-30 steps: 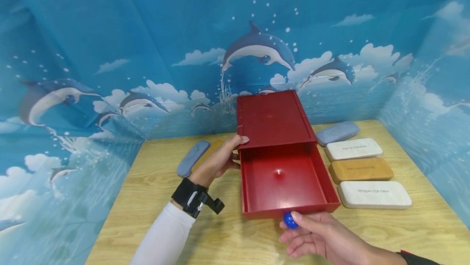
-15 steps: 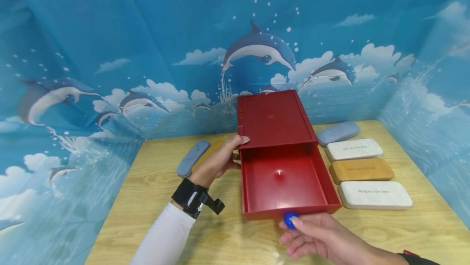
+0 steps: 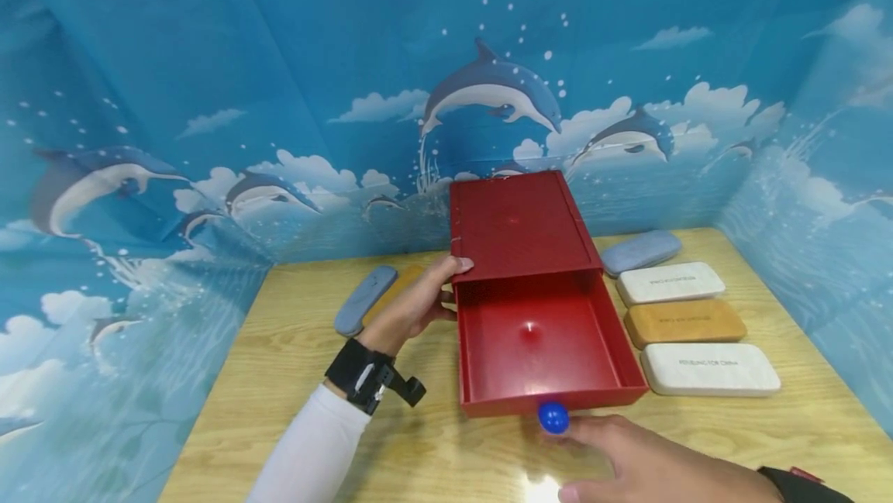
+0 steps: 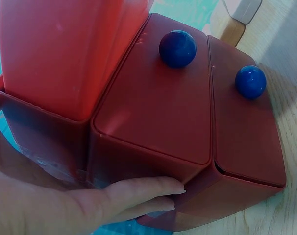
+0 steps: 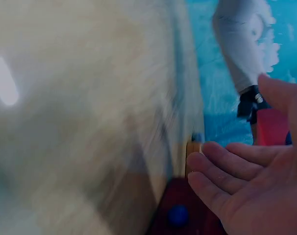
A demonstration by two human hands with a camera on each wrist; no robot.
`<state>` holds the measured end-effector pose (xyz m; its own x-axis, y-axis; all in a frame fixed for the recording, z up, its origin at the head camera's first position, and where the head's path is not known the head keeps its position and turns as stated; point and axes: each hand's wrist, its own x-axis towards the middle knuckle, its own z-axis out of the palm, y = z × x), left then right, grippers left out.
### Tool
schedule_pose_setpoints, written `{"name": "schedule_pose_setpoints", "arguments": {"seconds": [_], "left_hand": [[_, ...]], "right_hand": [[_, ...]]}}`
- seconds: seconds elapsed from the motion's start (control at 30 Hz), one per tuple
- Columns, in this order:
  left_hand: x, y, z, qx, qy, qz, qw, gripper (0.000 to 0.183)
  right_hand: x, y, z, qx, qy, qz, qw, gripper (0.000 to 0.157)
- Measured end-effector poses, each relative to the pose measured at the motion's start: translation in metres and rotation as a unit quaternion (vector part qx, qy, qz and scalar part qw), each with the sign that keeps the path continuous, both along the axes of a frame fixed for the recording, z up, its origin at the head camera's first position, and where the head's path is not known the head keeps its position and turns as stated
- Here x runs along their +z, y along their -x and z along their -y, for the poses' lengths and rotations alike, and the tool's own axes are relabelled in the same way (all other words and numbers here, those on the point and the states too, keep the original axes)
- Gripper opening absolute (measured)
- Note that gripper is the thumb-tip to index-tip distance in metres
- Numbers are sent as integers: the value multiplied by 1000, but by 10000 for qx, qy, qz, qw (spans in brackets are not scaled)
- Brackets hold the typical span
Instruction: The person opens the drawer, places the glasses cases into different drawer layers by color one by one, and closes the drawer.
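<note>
A red drawer cabinet (image 3: 519, 228) stands on the table in the head view, its top drawer (image 3: 547, 375) pulled far out. A round blue knob (image 3: 553, 417) sits on that drawer's front. My left hand (image 3: 417, 303) holds the cabinet's left side, thumb over the top front corner and fingers along the side wall. In the left wrist view, two lower drawers with blue knobs, a middle one (image 4: 153, 98) and a bottom one (image 4: 246, 132), are pushed in. My right hand (image 3: 628, 453) is just right of the top knob, holding nothing, its fingers extended in the right wrist view.
Several oblong cases lie right of the cabinet, among them a white case (image 3: 710, 370), a tan case (image 3: 687, 322) and a grey-blue case (image 3: 640, 252). A blue case (image 3: 366, 300) and a yellow case (image 3: 394, 294) lie at left. A dolphin-print backdrop (image 3: 377, 61) encloses the table.
My right hand has let go of the top drawer's blue knob, its thumb moving down and away. The left hand and the drawer have stayed in place.
</note>
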<state>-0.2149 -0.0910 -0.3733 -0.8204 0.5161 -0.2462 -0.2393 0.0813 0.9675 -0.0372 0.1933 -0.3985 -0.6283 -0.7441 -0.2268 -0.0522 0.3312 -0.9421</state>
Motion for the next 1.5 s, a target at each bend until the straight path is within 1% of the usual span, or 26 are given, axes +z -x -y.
{"name": "schedule_pose_setpoints", "arguments": {"seconds": [0.07, 0.1, 0.17, 0.2, 0.23, 0.27, 0.3, 0.37, 0.43, 0.47, 0.53, 0.57, 0.6, 0.67, 0.7, 0.73, 0.77, 0.83, 0.93, 0.97, 1.03, 1.07, 1.1, 1.23, 1.3, 1.5], "left_hand": [[0, 0, 0, -3, -16, -6, 10000, 58], [0, 0, 0, 3, -12, -10, 10000, 58], [0, 0, 0, 10, -1, -13, 10000, 58], [0, -1, 0, 21, 12, -7, 10000, 58], [0, -1, 0, 26, 23, 0, 10000, 59], [1, -1, 0, 31, 37, 6, 10000, 60], [1, -2, 0, 22, 45, 9, 10000, 60], [1, -2, 1, -8, 46, -1, 10000, 61], [1, -1, 1, -20, 35, 4, 10000, 61], [1, -1, 1, -17, 36, 1, 10000, 61], [1, -1, 0, -4, 27, -19, 10000, 61], [1, -1, 0, 11, 16, -13, 10000, 61], [1, -1, 0, 9, 13, -30, 10000, 61], [1, -1, 0, -4, 0, -44, 10000, 61], [0, -1, 0, -13, -11, -44, 10000, 61], [0, -2, 0, -26, -29, -43, 10000, 61], [-1, -2, 0, -37, -49, -39, 10000, 61], [-1, -2, -1, -48, -85, -43, 9999, 60], [-1, -1, 0, -39, -111, -51, 9999, 60], [-1, -1, 0, -35, -106, -49, 9999, 60], [-1, 0, 1, -34, -92, -39, 9999, 60], [-1, 0, 1, -40, -84, -34, 10000, 60], [0, 0, 2, -51, -81, -27, 10000, 60], [1, -1, 2, -110, -115, -31, 9999, 59], [1, -1, 2, -142, -133, -56, 9998, 59], [1, 0, 2, -150, -87, -82, 9998, 60]], "right_hand": [[-2, 1, -3, 114, -428, -633, 9970, 51], [-3, 2, -4, 172, -590, -1001, 9931, 54], [-7, 2, -8, 270, -856, -1712, 9811, 60], [-9, 2, -9, 298, -977, -2114, 9720, 63], [-10, 2, -11, 321, -1136, -2525, 9604, 65], [-12, 3, -13, 318, -1260, -2856, 9495, 67], [-13, 3, -15, 287, -1363, -3061, 9418, 70], [-16, 6, -19, 213, -1556, -3315, 9303, 77], [-18, 9, -24, 126, -1681, -3331, 9277, 80], [-20, 11, -27, 79, -1760, -3468, 9212, 82], [-23, 15, -33, -46, -1985, -3858, 9010, 83], [-25, 17, -37, -108, -2121, -4113, 8864, 84], [-27, 19, -40, -143, -2208, -4323, 8741, 86], [-32, 24, -49, -251, -2339, -4989, 8341, 91], [-34, 27, -53, -299, -2372, -5107, 8258, 95], [-36, 30, -58, -350, -2343, -5214, 8198, 97], [-38, 33, -62, -376, -2306, -5386, 8095, 96], [-42, 39, -72, -454, -2320, -5531, 7989, 91], [-45, 47, -84, -576, -2556, -5605, 7856, 84], [-46, 49, -87, -602, -2665, -5613, 7812, 84], [-48, 52, -93, -629, -2910, -5562, 7759, 87], [-49, 53, -96, -654, -3023, -5495, 7761, 87], [-49, 54, -99, -676, -3127, -5377, 7801, 87], [-50, 56, -111, -833, -3453, -4788, 8029, 82], [-51, 57, -117, -947, -3476, -4577, 8129, 81], [-58, 63, -134, -1161, -3374, -4571, 8147, 82]]}}
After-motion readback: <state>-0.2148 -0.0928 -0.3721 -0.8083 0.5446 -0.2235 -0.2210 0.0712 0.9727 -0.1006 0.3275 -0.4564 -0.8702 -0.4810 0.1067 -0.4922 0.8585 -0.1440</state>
